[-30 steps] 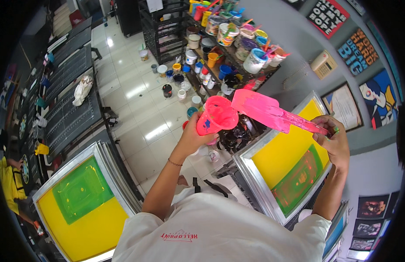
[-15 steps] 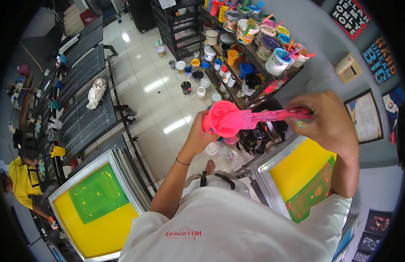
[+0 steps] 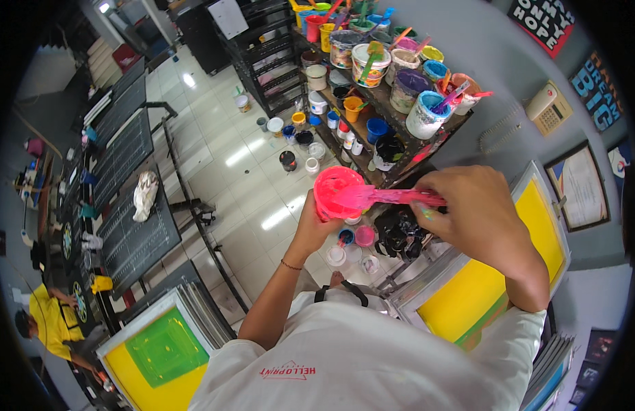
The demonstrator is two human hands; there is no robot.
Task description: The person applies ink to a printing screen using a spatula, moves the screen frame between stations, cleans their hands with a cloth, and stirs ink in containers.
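My left hand (image 3: 310, 228) is closed around a bright pink ink tub (image 3: 319, 192), tilted so that its mouth faces me. Thick pink ink coats the inside of the tub. Closed on the handle of a pink-smeared ink spatula (image 3: 382, 196) is my right hand (image 3: 474, 205); green smudges mark its fingers. The spatula lies nearly level, its wide blade overlapping the right side of the tub's mouth. Whether the blade touches the ink I cannot tell. My left fingers are partly hidden behind the tub.
Ahead to the right, a shelf (image 3: 384, 103) holds many ink tubs with stirrers. More pots (image 3: 288, 162) stand on the tiled floor. Yellow-and-green screen frames (image 3: 168, 349) lean at my left, another frame (image 3: 461, 301) at my right. A person in yellow (image 3: 52, 312) works far left beside dark tables (image 3: 141, 236).
My right hand has moved left and slightly down, bringing the spatula farther over the tub's mouth. My left hand keeps its hold on the tub. The view has shifted a little.
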